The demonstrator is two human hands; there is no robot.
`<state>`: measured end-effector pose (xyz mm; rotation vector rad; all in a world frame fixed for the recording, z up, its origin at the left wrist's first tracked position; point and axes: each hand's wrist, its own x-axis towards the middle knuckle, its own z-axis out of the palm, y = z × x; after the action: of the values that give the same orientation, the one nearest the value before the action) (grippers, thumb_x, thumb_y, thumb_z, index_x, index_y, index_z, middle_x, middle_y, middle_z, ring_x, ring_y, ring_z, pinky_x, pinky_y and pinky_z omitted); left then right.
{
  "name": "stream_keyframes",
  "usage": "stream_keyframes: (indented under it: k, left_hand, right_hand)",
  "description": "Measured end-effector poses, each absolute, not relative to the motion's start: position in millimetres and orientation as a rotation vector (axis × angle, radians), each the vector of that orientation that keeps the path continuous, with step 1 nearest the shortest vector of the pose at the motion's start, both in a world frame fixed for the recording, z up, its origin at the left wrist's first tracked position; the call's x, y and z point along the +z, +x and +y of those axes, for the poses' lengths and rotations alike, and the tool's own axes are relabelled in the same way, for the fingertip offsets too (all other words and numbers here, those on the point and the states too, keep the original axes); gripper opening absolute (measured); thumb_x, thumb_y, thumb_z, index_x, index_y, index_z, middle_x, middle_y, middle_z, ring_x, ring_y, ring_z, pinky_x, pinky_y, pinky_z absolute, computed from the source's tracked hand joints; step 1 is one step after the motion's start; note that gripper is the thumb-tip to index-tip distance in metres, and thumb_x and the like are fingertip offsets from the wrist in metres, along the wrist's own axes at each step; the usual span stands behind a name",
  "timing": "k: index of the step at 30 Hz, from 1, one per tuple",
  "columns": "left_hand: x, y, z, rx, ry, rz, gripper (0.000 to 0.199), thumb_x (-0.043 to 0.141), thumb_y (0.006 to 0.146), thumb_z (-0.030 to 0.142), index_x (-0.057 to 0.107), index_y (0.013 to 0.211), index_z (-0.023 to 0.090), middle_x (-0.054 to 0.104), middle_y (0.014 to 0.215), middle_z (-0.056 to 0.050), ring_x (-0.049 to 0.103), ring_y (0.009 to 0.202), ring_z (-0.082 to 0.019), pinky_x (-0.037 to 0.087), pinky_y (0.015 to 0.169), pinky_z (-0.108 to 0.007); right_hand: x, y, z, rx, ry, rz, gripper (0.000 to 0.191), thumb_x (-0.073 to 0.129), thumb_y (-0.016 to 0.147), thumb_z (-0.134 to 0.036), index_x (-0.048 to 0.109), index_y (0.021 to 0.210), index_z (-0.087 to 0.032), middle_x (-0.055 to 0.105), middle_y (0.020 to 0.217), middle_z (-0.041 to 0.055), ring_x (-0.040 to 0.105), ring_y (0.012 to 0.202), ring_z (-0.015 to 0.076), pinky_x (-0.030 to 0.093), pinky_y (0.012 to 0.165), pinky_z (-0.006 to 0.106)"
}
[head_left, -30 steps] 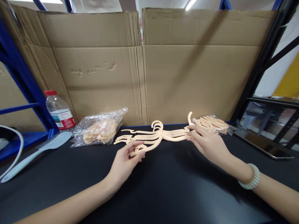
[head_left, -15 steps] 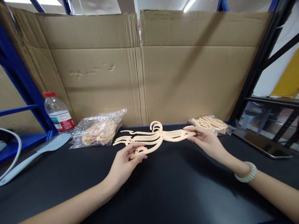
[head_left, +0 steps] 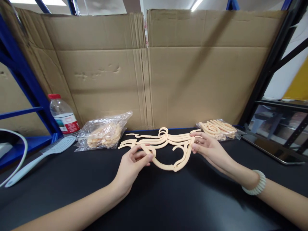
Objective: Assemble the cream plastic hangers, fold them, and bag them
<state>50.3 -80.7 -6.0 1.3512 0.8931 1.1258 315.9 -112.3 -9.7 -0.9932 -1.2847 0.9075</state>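
Observation:
A cream plastic hanger (head_left: 166, 166) is held by its two arms between my hands, its middle dipping toward me and its hook curling up beside the right arm. My left hand (head_left: 136, 160) pinches the left end between thumb and fingers. On the other side, my right hand (head_left: 208, 146) grips the right end; its fingertips partly hide that end. Just behind, several similar cream hangers (head_left: 154, 141) lie stacked on the black table (head_left: 154, 199), their hooks toward the cardboard.
At the left are a clear bag of cream parts (head_left: 103, 133), a red-capped bottle (head_left: 64, 115) and a pale blue hairbrush (head_left: 45, 155). Another bag (head_left: 218, 128) and a dark-screened tablet (head_left: 271, 149) lie at the right. Cardboard (head_left: 110, 73) walls the back.
The held hanger has come away from the stack toward me and tipped, so its middle now hangs low and its hook sits inside the curve. Both hands keep their grip.

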Motion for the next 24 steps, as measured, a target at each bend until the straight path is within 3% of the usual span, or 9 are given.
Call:
stream_keyframes:
  k: [4, 7, 13, 20, 24]
  left_hand:
    - [-7, 59, -89, 1.057, 1.369, 0.867, 0.032, 0.078, 0.068, 0.032, 0.069, 0.093, 0.013, 0.073, 0.089, -0.007, 0.065, 0.078, -0.016, 0.051, 0.064, -0.02]
    - [-7, 63, -94, 1.018, 1.357, 0.836, 0.033, 0.078, 0.069, 0.033, 0.069, 0.093, 0.013, 0.073, 0.085, -0.007, 0.066, 0.076, -0.017, 0.053, 0.065, -0.023]
    - [-9, 63, -96, 1.047, 1.377, 0.804, 0.031, 0.077, 0.07, 0.032, 0.067, 0.092, 0.013, 0.072, 0.089, -0.008, 0.067, 0.082, -0.019, 0.055, 0.067, -0.025]
    - [-10, 62, -96, 1.001, 1.449, 0.74, 0.028, 0.073, 0.075, 0.033, 0.065, 0.095, 0.015, 0.071, 0.093, -0.007, 0.067, 0.084, -0.019, 0.057, 0.068, -0.026]
    - [-9, 62, -96, 0.999, 1.406, 0.783, 0.031, 0.073, 0.074, 0.035, 0.064, 0.094, 0.014, 0.07, 0.09, -0.007, 0.067, 0.082, -0.019, 0.057, 0.067, -0.027]
  right_hand:
    - [-11, 298, -120, 1.029, -0.951, -1.242, 0.03, 0.078, 0.068, -0.031, 0.055, 0.085, -0.02, 0.062, 0.074, -0.0003, 0.057, 0.063, 0.0116, 0.05, 0.061, 0.026]
    - [-11, 288, -126, 1.123, -0.946, -1.357, 0.023, 0.075, 0.072, -0.033, 0.059, 0.079, -0.018, 0.066, 0.079, 0.003, 0.062, 0.073, 0.0142, 0.052, 0.072, 0.03]
    - [-9, 280, -136, 1.29, -0.822, -1.733, 0.022, 0.063, 0.086, -0.034, 0.07, 0.099, -0.018, 0.063, 0.103, 0.0072, 0.063, 0.096, 0.0187, 0.05, 0.087, 0.035]
    - [-2, 279, -143, 1.259, -0.79, -1.825, 0.029, 0.059, 0.089, -0.033, 0.066, 0.116, -0.026, 0.052, 0.133, 0.0075, 0.054, 0.119, 0.022, 0.042, 0.103, 0.038]
    - [-1, 281, -144, 1.21, -0.784, -1.853, 0.032, 0.058, 0.09, -0.032, 0.062, 0.121, -0.025, 0.051, 0.135, 0.0082, 0.048, 0.125, 0.0228, 0.037, 0.106, 0.04]
